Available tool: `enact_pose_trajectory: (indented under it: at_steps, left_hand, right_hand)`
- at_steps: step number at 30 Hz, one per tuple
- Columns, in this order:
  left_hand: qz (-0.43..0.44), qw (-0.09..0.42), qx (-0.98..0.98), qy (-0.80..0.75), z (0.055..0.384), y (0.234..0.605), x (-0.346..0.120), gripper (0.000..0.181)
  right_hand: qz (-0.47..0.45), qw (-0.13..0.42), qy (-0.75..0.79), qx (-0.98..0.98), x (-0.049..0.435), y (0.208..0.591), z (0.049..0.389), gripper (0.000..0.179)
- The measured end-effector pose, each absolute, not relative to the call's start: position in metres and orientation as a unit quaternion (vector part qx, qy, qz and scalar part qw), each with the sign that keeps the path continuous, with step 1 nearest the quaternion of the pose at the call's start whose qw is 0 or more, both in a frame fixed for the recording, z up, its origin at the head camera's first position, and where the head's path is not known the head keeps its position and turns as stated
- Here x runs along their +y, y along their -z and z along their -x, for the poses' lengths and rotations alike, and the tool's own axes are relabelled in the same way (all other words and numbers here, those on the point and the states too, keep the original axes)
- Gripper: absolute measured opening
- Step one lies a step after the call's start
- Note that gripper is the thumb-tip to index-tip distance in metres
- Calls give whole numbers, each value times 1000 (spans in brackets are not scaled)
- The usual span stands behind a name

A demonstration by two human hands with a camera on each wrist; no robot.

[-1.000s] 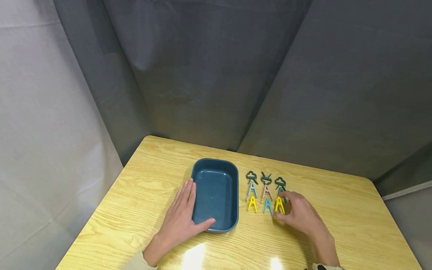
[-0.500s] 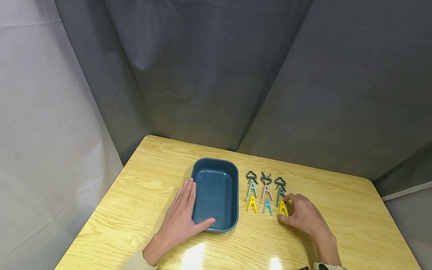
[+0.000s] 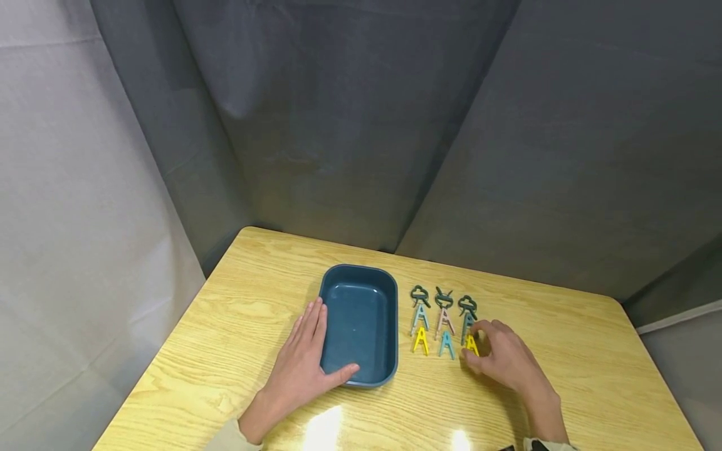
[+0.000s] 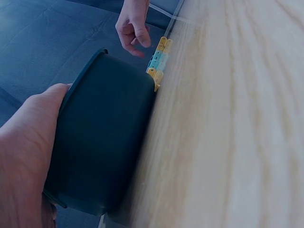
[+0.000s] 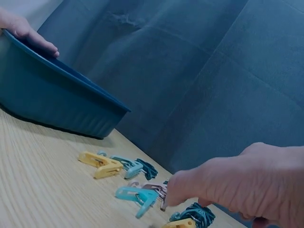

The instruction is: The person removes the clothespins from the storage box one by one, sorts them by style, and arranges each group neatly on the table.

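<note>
My left hand (image 3: 304,354) rests along the left rim of a deep dark-blue plastic bin (image 3: 392,326), fingers straight and thumb over the near corner. To the bin's right, clips lie in neat rows. Loosely bent, my right hand (image 3: 507,357) is over the front right yellow clothespin (image 3: 471,344), thumb and forefinger on either side. The left wrist view has that hand (image 4: 133,28) apart from the pins. Also in the front row are a blue clothespin (image 3: 447,346) and another yellow clothespin (image 5: 100,164). A dark teal clothespin (image 3: 468,324) lies just behind the fingers.
Behind the front row lie a light-blue clothespin (image 3: 420,318) and a pink clothespin (image 3: 444,321). Dark-green cloud-shaped clips (image 3: 420,294) form the back row. The wooden table (image 3: 271,269) ends at grey curtains (image 3: 338,156) along its far edge.
The front right yellow clothespin shifted slightly right, then a little back away from the person; the right hand moved with it. My left hand and the bin stayed put.
</note>
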State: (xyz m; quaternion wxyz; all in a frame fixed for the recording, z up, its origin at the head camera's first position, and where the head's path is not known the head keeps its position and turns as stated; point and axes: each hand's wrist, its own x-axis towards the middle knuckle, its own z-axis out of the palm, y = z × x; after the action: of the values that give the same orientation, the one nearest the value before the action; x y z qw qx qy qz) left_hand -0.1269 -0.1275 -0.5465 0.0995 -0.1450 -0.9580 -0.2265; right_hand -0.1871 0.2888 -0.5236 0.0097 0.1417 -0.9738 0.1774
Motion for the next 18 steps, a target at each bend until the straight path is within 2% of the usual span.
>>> enact_pose_trajectory:
  at_steps: [10,18]
  left_hand:
    - [153,99,-957,226,138,548,-136,123]
    - [142,137,-956,219,144,542,-144,109]
  right_hand:
    - [-167,132,-211,-954,266,516,174,38]
    - [-236,207,-198,-929,236,514,169,65]
